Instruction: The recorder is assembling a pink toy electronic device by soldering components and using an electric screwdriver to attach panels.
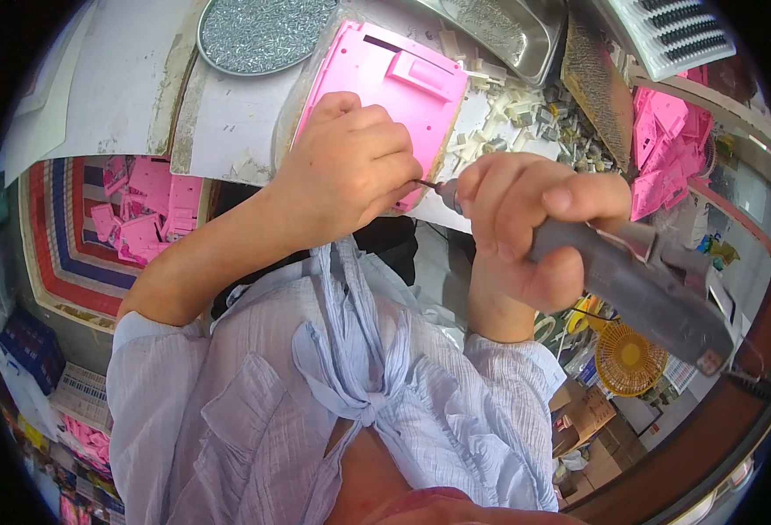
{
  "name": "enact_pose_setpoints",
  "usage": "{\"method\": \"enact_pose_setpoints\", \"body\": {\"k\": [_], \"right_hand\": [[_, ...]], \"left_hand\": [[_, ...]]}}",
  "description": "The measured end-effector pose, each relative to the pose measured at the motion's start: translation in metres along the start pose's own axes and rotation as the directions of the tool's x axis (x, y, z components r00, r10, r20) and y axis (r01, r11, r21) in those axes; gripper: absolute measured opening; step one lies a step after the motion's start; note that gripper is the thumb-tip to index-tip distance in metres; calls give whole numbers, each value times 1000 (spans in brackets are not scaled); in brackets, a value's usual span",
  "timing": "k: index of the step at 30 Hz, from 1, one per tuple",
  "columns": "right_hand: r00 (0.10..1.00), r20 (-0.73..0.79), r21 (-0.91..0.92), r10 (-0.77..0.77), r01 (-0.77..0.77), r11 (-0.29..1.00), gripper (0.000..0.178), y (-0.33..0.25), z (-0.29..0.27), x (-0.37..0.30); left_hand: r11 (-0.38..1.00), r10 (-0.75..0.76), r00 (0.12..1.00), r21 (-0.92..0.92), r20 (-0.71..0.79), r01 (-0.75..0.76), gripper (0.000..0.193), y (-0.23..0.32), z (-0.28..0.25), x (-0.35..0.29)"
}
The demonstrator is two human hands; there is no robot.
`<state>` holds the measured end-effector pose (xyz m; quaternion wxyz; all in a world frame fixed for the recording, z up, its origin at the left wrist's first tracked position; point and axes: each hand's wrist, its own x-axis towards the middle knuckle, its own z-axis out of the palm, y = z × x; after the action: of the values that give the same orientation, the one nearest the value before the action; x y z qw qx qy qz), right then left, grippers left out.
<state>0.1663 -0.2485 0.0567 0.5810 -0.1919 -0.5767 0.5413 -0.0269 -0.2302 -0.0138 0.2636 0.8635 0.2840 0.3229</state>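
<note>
In front of me on the bench lies a flat pink plastic casing [420, 105] with a slot and a raised rectangular block near its far end. My left hand [359, 162] rests over its near left part, fingers curled and thumb side pressed close. Whatever those fingertips pinch is hidden. My right hand [525, 227] is wrapped round a grey electric screwdriver [648, 293], held tilted, its body running toward the lower right. The thin dark bit points left and meets the left fingertips at the casing's near edge.
A round metal tray [267, 35] of small screws stands at the far left, a steel tray [534, 44] at the far right. Small white and grey plastic pieces [525, 118] lie right of the casing. Pink parts fill a left box [149, 206] and a right pile [665, 149]. A yellow basket [630, 359] sits lower right.
</note>
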Motion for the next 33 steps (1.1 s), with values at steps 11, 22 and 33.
{"method": "enact_pose_setpoints", "body": {"k": [11,22,33], "right_hand": [[987,-139,-140,80,-100,985,34,9,7,-44],[997,-51,-337,64,-78,938,30,12,13,-48],[998,-64,-23,-3,2,1000,35,-5,-4,-17]], "left_hand": [[995,29,999,93,41,-32,42,-23,-35,-7],[992,-35,992,123,123,20,50,-16,-22,-13],[995,-67,992,76,106,59,53,-8,-22,-10]]}}
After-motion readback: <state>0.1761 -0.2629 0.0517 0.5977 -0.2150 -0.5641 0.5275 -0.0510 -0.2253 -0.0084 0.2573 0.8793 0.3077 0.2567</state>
